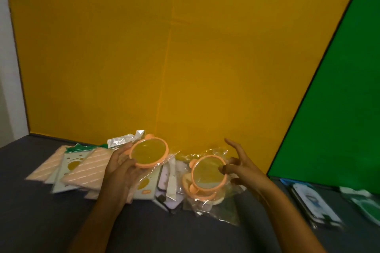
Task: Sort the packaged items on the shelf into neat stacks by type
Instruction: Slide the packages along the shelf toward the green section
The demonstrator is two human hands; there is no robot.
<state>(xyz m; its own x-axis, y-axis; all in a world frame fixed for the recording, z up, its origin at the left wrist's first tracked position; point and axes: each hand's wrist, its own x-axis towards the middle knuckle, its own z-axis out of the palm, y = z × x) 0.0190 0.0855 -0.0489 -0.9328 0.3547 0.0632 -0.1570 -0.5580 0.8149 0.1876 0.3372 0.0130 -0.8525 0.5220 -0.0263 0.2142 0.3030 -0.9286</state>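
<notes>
My left hand (120, 167) grips a round orange-rimmed mirror (149, 153) in clear plastic wrap, lifted above the shelf. My right hand (239, 165) pinches the rim of a second wrapped round mirror (207, 172), which is held over more orange-rimmed pieces (197, 193) in crinkled bags. On the left lie several flat peach striped packets (90, 168) and white card packs with orange dots (71, 163). A few purple and white phone-case packs (167, 187) sit between the two piles.
The shelf surface (41, 222) is dark grey. A yellow back wall (185, 57) and a green side panel (339, 109) close it in. Packaged phone cases and a green item (316, 203) lie at the right edge.
</notes>
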